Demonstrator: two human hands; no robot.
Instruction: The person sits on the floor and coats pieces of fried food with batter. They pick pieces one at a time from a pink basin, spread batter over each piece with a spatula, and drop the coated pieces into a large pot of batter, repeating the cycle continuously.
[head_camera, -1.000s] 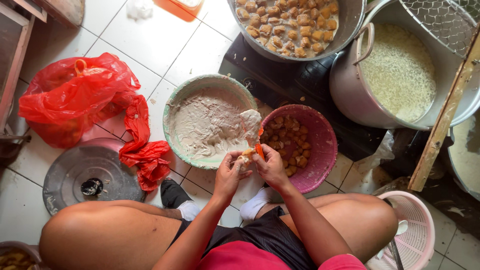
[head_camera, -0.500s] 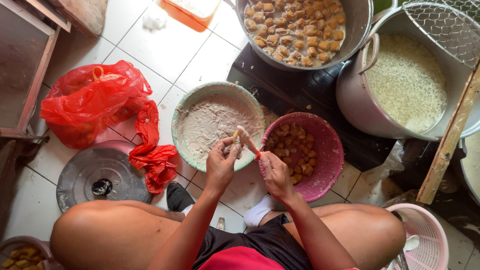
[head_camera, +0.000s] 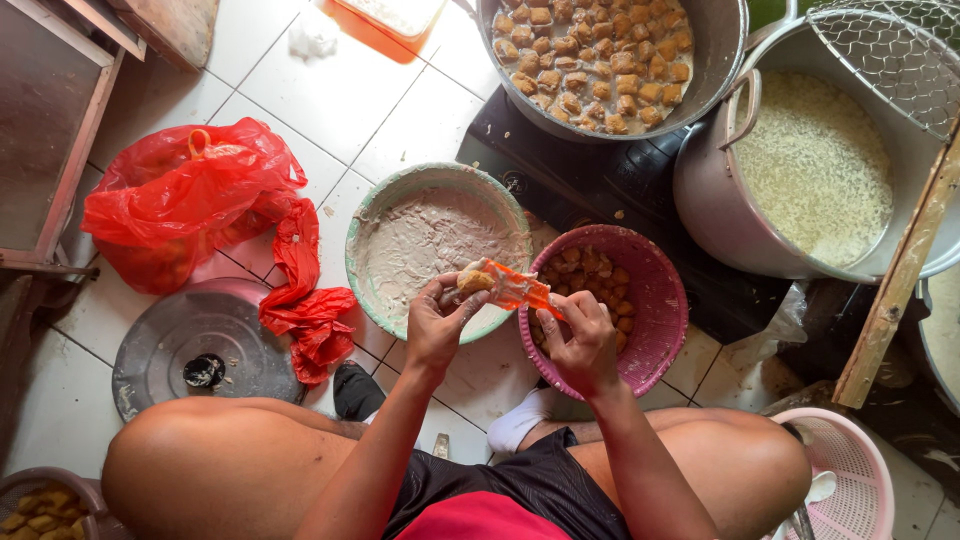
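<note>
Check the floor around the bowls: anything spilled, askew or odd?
Nothing spilled. The round grey metal lid lies flat on the white tiled floor, off any pot, beside crumpled red plastic bags. Pale paste smears the green-rimmed bowl.

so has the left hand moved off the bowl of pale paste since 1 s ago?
No. The left hand is over the near rim of the green bowl, as before.
</note>
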